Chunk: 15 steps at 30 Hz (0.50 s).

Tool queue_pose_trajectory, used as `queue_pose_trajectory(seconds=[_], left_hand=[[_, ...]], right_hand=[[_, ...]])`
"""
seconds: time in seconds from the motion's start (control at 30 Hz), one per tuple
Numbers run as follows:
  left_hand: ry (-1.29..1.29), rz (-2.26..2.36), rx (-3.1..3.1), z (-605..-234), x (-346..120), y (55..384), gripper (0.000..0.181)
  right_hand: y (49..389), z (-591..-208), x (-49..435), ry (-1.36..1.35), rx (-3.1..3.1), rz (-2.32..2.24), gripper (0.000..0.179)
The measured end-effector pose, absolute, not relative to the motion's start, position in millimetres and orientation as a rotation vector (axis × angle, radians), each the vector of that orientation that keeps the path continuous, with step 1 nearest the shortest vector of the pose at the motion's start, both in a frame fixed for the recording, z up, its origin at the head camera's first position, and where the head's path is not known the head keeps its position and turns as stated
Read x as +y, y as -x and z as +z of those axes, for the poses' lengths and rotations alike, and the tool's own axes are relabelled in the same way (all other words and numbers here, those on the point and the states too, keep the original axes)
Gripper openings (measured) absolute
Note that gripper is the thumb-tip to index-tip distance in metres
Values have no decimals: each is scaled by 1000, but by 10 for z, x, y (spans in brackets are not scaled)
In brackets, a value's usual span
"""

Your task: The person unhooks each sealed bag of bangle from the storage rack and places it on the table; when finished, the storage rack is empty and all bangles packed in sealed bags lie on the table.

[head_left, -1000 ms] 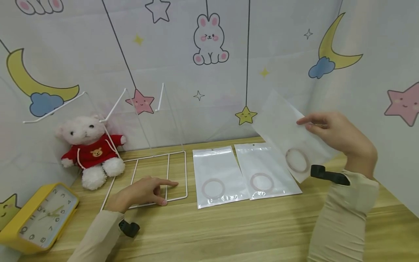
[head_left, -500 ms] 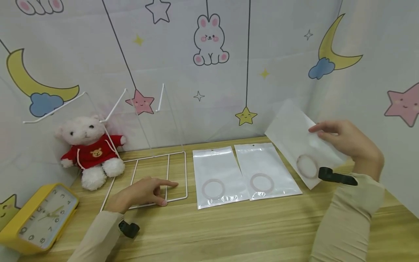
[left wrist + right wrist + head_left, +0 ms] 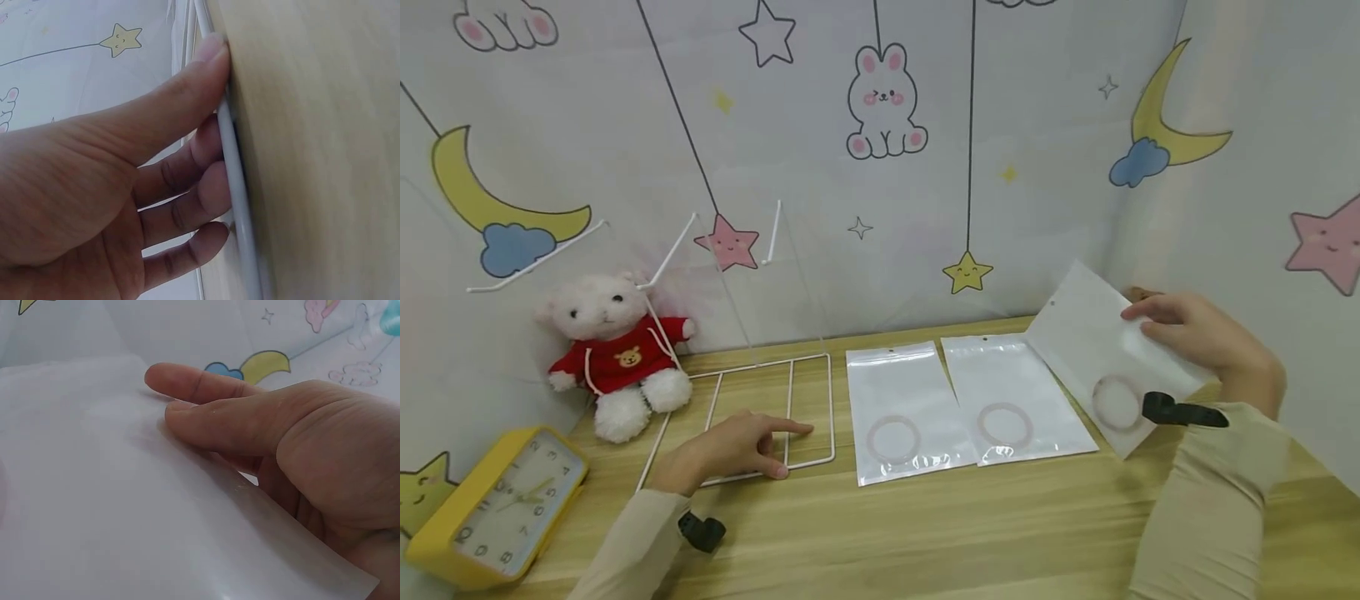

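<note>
My right hand [image 3: 1206, 333] pinches the right edge of a white plastic zip bag [image 3: 1086, 329] between thumb and fingers. This bag is tilted, its lower corner close over the table, and bears a pinkish ring mark near its bottom. Two similar bags lie flat side by side, one left [image 3: 898, 392] and one right [image 3: 1000, 375]. My left hand [image 3: 737, 450] rests on a white wire rack [image 3: 832, 408], index finger stretched out over it. In the left wrist view, the thumb and bent fingertips touch the front rod [image 3: 240, 194].
A plush bear [image 3: 617, 350] in a red hoodie sits behind the rack at the left. The yellow alarm clock [image 3: 497, 508] stands at the front left. A printed cloth wall [image 3: 880, 183] closes off the back of the wooden table [image 3: 925, 542].
My right hand has moved right and down, bringing the held bag lower beside the two flat bags. The left hand stays on the rack. The head view has tilted slightly.
</note>
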State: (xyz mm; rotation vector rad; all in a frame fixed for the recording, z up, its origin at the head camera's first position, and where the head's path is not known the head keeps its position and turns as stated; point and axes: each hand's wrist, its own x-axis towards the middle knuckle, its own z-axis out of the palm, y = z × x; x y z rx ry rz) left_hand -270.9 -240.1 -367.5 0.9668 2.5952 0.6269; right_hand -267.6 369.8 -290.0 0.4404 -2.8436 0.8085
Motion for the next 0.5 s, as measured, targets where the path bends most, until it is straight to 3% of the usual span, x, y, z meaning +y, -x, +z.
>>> queue_pose_trajectory(seconds=[0.5], left_hand=[[-950, 601, 2613, -3691, -2399, 2695, 59]], right_hand=[[2707, -2945, 3956, -306, -3024, 594, 25]])
